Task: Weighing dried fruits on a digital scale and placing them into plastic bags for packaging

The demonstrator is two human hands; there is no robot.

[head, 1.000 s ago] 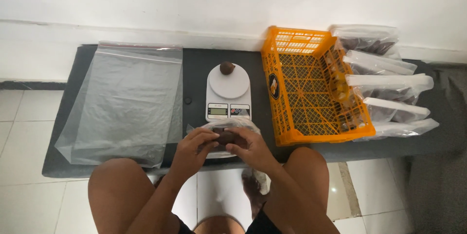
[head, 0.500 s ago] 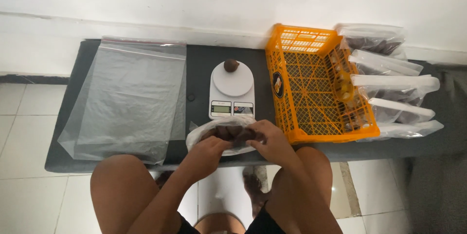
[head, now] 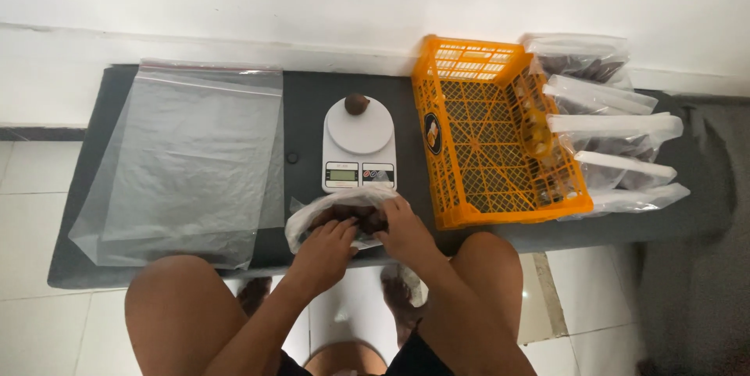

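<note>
Clear plastic bag of dark brown fruit (head: 344, 216) at bench (head: 305, 110) front edge, just before white digital kitchen scale (head: 359, 146). Left hand (head: 324, 255) and right hand (head: 406, 231) both on bag, fingers gripping plastic at its mouth. Single brown fruit (head: 357, 103) on scale. Orange plastic crate (head: 492, 138) toward right end; large clear empty bags (head: 187, 157) toward left end.

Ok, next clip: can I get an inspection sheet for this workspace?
Surface: dark bench against a white wall.
Job's things: small clear bag of dark pieces; white scale with one dark piece on its pan.
Clutter: large clear bags lying flat; orange crate; filled bags beside it.
Hands: left hand and right hand both on the small bag.
Cables: nothing seen.
Surroundings: tiled floor.
</note>
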